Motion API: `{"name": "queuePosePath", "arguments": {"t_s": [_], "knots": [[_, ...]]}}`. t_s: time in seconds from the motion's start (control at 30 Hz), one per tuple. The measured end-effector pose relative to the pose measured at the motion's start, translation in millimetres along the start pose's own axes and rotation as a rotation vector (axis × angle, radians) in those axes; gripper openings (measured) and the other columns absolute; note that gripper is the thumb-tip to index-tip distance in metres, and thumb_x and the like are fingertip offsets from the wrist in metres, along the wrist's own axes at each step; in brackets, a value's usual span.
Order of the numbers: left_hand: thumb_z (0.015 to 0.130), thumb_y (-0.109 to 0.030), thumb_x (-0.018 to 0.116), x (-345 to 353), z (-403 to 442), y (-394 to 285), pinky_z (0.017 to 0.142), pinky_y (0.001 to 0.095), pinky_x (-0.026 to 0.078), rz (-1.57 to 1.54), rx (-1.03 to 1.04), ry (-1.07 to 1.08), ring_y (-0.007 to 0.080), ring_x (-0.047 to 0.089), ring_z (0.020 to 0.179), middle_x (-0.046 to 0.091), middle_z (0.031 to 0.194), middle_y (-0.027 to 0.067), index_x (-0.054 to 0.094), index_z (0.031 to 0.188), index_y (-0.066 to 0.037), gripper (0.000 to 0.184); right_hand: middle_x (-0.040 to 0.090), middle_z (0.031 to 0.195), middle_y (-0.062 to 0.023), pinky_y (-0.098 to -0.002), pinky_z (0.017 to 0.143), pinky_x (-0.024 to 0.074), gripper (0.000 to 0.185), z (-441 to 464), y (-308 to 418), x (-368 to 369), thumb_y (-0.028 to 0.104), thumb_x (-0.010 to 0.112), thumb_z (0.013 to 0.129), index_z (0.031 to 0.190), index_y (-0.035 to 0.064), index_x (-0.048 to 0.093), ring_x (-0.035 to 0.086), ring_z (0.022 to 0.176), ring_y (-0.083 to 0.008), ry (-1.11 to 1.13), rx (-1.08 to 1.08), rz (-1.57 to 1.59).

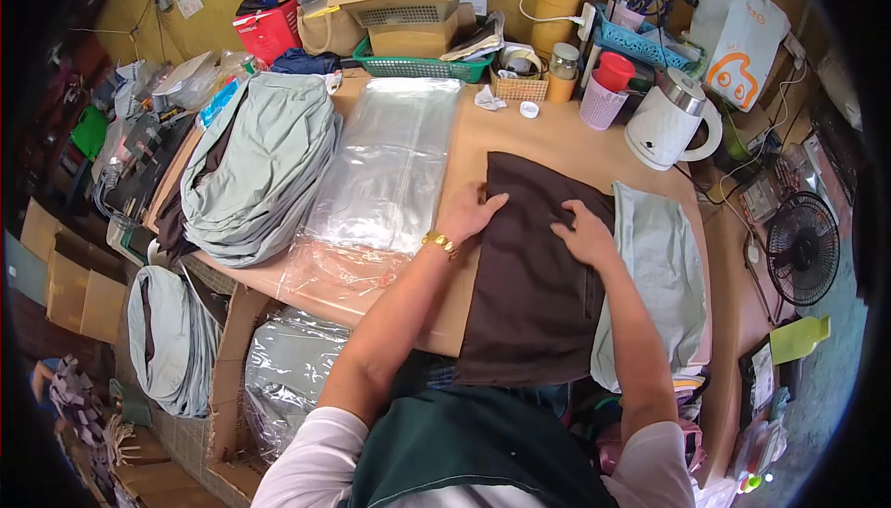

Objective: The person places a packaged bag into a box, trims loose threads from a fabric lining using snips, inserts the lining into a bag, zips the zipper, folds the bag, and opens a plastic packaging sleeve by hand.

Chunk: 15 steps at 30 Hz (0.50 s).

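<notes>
A dark brown folded cloth lies flat in front of me, its near edge hanging over the table edge by my apron. My left hand rests at the cloth's left edge, thumb stretched onto it and apart from the fingers. On the upper right part of the cloth lies my right hand, fingers and thumb spread. A short slit or seam shows near the cloth's right side. Partly beneath that side is a pale grey-green folded cloth. Clear plastic bags are stacked left of my left hand.
A tall pile of grey-green cloths stands on the table's left. Behind are a green basket, a small wicker basket, a pink cup and a white kettle. An open carton sits below, and a fan stands right.
</notes>
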<state>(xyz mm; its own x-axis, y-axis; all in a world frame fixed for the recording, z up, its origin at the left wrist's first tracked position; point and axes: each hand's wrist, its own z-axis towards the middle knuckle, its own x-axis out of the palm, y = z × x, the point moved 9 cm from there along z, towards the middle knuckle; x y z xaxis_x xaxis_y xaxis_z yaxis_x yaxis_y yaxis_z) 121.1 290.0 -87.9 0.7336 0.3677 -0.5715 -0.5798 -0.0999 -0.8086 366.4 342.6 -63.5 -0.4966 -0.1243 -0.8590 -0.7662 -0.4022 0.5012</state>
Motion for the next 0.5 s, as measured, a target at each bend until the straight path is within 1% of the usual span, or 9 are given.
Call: {"name": "queuePosePath", "arguments": {"t_s": [0.03,0.1,0.17,0.2,0.23,0.27,0.33,0.4,0.5], "knots": [[0.094,-0.038,0.064,13,-5,-3,0.075,0.0353,0.051,-0.217,-0.037,0.232,0.027,0.067,0.082,0.069,0.091,0.0179,0.064,0.101,0.007,0.046,0.065,0.118,-0.0218,-0.0464,0.09,0.0502,0.063,16,-4,9,0.039,0.066,0.089,0.139,0.0068,0.043,0.064,0.105,-0.0406,0.144,0.002,0.183],[0.095,-0.037,0.061,6,-20,-16,0.073,0.0395,0.05,-0.201,-0.045,0.172,0.0318,0.067,0.08,0.068,0.085,0.0214,0.065,0.091,0.006,0.043,0.064,0.117,-0.0262,-0.0451,0.095,0.0481,0.071,39,26,-16,0.045,0.065,0.089,0.143,0.0057,0.04,0.062,0.11,-0.0418,-0.086,0.056,0.286],[0.096,-0.036,0.058,-3,-37,-24,0.072,0.0438,0.049,-0.184,-0.054,0.11,0.0366,0.067,0.078,0.067,0.08,0.0249,0.065,0.082,0.005,0.044,0.066,0.109,-0.0282,-0.0461,0.095,0.0477,0.072,41,65,-19,0.048,0.063,0.09,0.143,0.0052,0.04,0.062,0.11,-0.0414,-0.122,0.149,0.244],[0.097,-0.034,0.056,-7,-45,-31,0.069,0.0442,0.048,-0.093,-0.015,0.108,0.0363,0.065,0.074,0.064,0.076,0.0241,0.063,0.081,0.004,0.042,0.068,0.104,-0.0259,-0.0469,0.09,0.0493,0.062,45,68,-1,0.046,0.064,0.09,0.136,0.0081,0.05,0.064,0.106,-0.0389,-0.171,0.115,0.032],[0.098,-0.032,0.054,-11,-50,-34,0.067,0.0447,0.047,-0.003,0.026,0.103,0.036,0.063,0.07,0.062,0.073,0.0233,0.061,0.079,0.002,0.04,0.07,0.097,-0.0212,-0.0476,0.085,0.0507,0.043,54,66,29,0.04,0.067,0.089,0.119,0.0101,0.06,0.066,0.099,-0.0374,-0.032,0.036,0.046],[0.098,-0.032,0.054,-18,-56,-27,0.067,0.0447,0.047,0.0,0.024,0.1,0.036,0.063,0.07,0.062,0.073,0.0233,0.061,0.079,0.002,0.04,0.07,0.095,-0.0196,-0.0471,0.083,0.0513,0.034,49,65,34,0.036,0.067,0.09,0.11,0.0095,0.062,0.067,0.095,-0.0375,-0.082,0.05,0.016],[0.1,-0.028,0.055,-41,-66,-23,0.058,0.034,0.045,0.009,0.199,0.093,0.0157,0.054,0.061,0.058,0.064,0.0082,0.06,0.077,0.0,0.037,0.071,0.092,-0.018,-0.0466,0.08,0.0518,0.025,44,64,41,0.032,0.068,0.09,0.1,0.009,0.064,0.067,0.091,-0.0376,-0.128,0.055,-0.015],[0.1,-0.028,0.054,-72,-71,-9,0.057,0.0323,0.044,-0.061,0.041,0.092,0.0156,0.055,0.062,0.058,0.064,0.0064,0.06,0.076,-0.001,0.036,0.07,0.086,-0.018,-0.0461,0.075,0.0521,0.021,37,52,25,0.027,0.067,0.091,0.097,0.0079,0.062,0.067,0.086,-0.0383,-0.37,0.046,0.244],[0.101,-0.026,0.053,-95,-70,37,0.058,0.0287,0.046,-0.285,-0.144,-0.011,0.0149,0.059,0.068,0.062,0.071,0.0043,0.061,0.085,-0.002,0.03,0.069,0.085,-0.0183,-0.0459,0.072,0.0518,0.023,42,43,28,0.027,0.066,0.092,0.101,0.0069,0.059,0.068,0.084,-0.0379,-0.355,0.105,0.293]]}}
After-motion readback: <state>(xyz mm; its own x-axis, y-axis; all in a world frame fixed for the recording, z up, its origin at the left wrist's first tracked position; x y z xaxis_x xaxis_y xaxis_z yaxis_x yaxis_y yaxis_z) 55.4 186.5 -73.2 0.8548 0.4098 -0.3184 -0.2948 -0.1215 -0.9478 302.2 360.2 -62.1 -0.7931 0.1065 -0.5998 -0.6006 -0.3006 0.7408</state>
